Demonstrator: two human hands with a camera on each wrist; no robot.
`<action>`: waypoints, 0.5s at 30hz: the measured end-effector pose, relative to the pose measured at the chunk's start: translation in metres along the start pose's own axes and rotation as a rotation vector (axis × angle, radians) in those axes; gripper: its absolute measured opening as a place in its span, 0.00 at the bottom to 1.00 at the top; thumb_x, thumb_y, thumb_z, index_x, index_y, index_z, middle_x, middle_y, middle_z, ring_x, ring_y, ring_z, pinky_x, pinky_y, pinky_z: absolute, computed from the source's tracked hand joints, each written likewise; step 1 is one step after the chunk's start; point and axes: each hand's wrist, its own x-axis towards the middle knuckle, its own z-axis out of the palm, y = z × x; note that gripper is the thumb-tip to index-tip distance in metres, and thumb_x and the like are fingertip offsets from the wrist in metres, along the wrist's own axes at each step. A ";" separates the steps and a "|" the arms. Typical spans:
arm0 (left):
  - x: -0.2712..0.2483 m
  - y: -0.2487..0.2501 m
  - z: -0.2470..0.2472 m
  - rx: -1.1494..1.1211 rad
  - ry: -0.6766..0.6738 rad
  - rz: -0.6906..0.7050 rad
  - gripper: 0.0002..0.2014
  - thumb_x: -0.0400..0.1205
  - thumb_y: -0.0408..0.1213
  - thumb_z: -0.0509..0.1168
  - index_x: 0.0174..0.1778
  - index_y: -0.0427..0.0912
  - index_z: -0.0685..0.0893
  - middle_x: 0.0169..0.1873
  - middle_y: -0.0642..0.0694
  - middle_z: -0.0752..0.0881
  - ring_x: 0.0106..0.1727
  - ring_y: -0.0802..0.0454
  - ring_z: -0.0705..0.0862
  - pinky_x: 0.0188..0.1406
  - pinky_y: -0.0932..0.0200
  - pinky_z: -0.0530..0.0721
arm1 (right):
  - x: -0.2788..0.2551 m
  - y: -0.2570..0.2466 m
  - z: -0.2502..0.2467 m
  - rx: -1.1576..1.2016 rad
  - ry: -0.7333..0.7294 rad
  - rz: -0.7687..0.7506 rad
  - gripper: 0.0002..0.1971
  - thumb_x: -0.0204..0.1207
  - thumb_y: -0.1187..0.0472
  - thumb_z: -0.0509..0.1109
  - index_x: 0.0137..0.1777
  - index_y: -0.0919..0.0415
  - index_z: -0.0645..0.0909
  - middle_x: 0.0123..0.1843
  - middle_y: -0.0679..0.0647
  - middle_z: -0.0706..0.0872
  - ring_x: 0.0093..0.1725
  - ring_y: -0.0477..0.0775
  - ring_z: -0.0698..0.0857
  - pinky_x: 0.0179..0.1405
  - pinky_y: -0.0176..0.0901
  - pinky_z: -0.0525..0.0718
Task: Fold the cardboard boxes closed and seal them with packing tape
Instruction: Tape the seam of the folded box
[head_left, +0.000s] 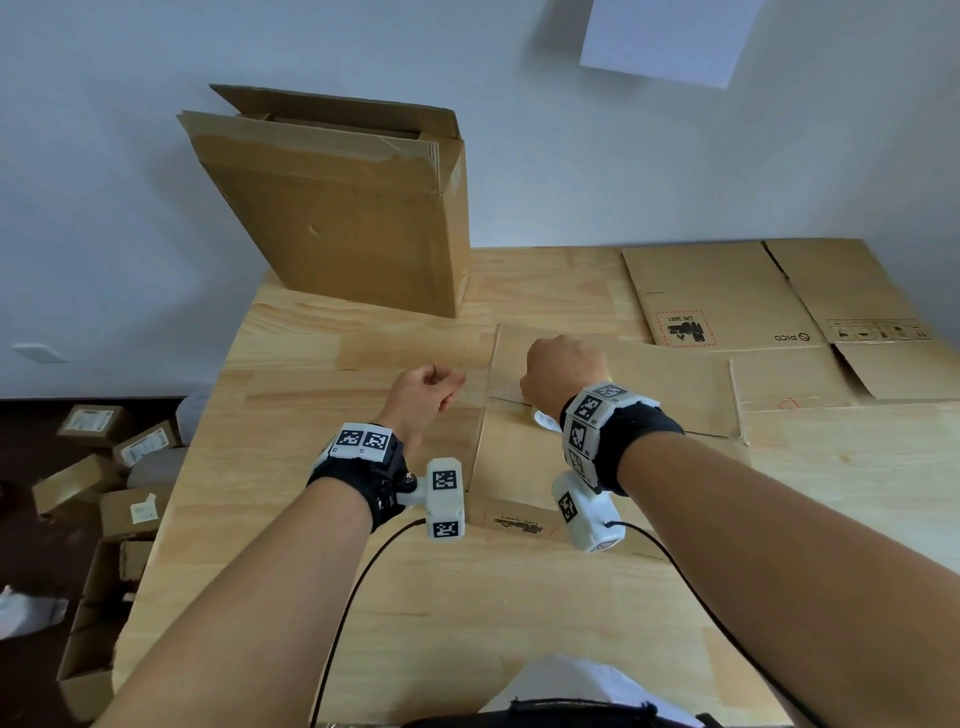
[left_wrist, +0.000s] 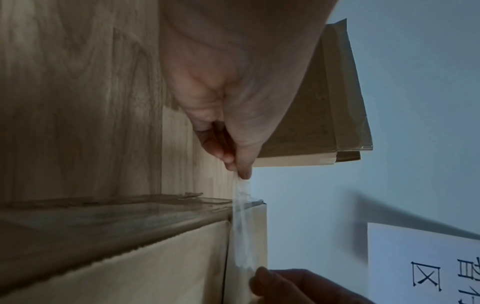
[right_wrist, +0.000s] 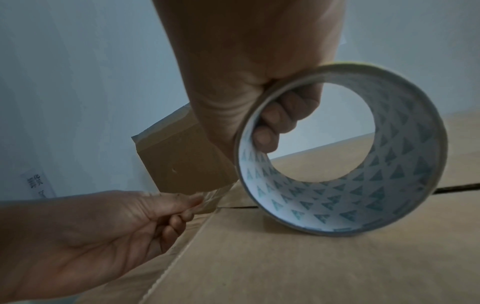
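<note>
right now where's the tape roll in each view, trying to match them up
Head: tape roll mostly hidden under the right hand, a white sliver at the wrist, centre.
Left wrist: roll not in view; only the clear tape strip pinched by the left hand.
Right wrist: roll fills centre-right, fingers through its core.
Shared landmark: the upright cardboard box against the wall.

The flattened carton (head_left: 727, 296) at the table's far right reads "PICO", upside down, with a red dashed square marked "UN 3481" just left of it. The box (head_left: 519, 525) nearer than that carton shows a blurred black mark. The wall sheet (left_wrist: 426, 267) carries bold characters, illegible.
</note>
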 end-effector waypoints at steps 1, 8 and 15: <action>0.000 -0.002 0.000 0.004 0.002 0.009 0.07 0.82 0.39 0.67 0.47 0.37 0.82 0.29 0.51 0.76 0.32 0.56 0.72 0.39 0.63 0.75 | 0.000 0.000 0.000 -0.002 -0.004 0.004 0.14 0.73 0.69 0.60 0.26 0.58 0.68 0.27 0.51 0.73 0.26 0.51 0.72 0.30 0.38 0.73; 0.002 -0.010 -0.001 0.002 0.018 0.039 0.06 0.82 0.38 0.67 0.48 0.39 0.83 0.32 0.51 0.79 0.36 0.56 0.75 0.40 0.63 0.76 | -0.001 -0.004 0.000 -0.009 -0.026 0.011 0.14 0.71 0.70 0.61 0.26 0.59 0.67 0.26 0.52 0.72 0.29 0.53 0.75 0.27 0.37 0.70; 0.010 -0.028 0.003 -0.096 -0.006 -0.033 0.03 0.81 0.37 0.69 0.44 0.41 0.83 0.32 0.51 0.80 0.34 0.57 0.77 0.39 0.65 0.77 | 0.000 -0.006 0.002 -0.031 -0.031 0.021 0.14 0.71 0.69 0.61 0.26 0.58 0.68 0.27 0.51 0.72 0.31 0.54 0.76 0.28 0.38 0.70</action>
